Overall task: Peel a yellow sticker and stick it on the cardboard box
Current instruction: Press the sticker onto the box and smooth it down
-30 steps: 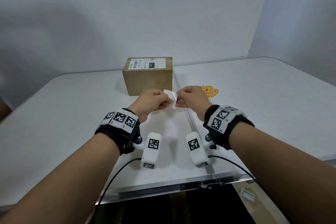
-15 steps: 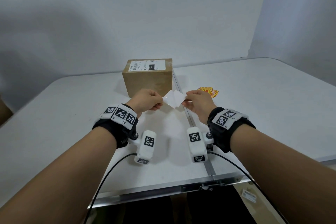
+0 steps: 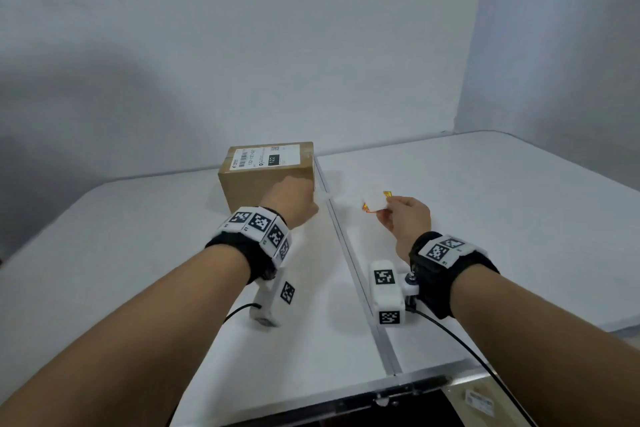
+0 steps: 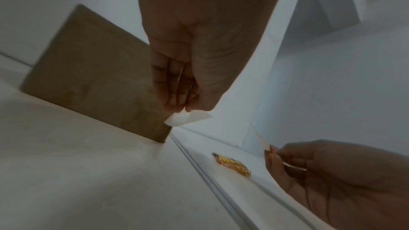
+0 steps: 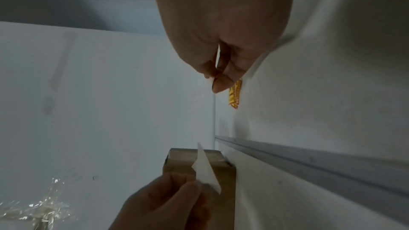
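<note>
so the whole setup sits on a white table (image 3: pixel 138 253) with a metal seam strip (image 3: pixel 349 253) running front to back down the middle. The cardboard box (image 3: pixel 263 184) stands right on the tabletop, its right edge just beside that strip at the far end, shipping label on top. On the other side of the strip from the box, a small stack of yellow stickers (image 4: pixel 232 163) lies flat on the surface, near the strip but not touching it. The front edge has a metal rim too.
</note>
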`<control>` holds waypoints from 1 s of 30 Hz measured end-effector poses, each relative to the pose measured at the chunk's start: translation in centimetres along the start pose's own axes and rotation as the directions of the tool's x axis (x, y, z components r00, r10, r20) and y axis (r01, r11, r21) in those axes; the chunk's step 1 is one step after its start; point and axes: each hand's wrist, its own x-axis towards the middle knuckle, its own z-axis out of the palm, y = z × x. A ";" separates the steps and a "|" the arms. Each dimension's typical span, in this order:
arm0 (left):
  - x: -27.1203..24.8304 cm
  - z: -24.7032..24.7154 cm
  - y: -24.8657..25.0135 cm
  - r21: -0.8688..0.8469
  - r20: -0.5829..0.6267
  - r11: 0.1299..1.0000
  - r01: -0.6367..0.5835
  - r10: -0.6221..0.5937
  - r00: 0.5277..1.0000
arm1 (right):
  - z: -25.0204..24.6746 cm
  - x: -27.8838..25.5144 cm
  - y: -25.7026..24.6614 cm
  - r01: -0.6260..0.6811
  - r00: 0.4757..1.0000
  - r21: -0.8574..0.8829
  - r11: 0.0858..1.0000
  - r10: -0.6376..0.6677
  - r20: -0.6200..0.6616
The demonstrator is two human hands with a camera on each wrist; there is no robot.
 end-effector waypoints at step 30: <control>1.2 1.2 1.1 0.073 -0.284 0.838 -0.540 0.537 0.794 | 1.2 -1.1 -1.4 -0.002 0.979 -0.055 0.998 0.014 0.205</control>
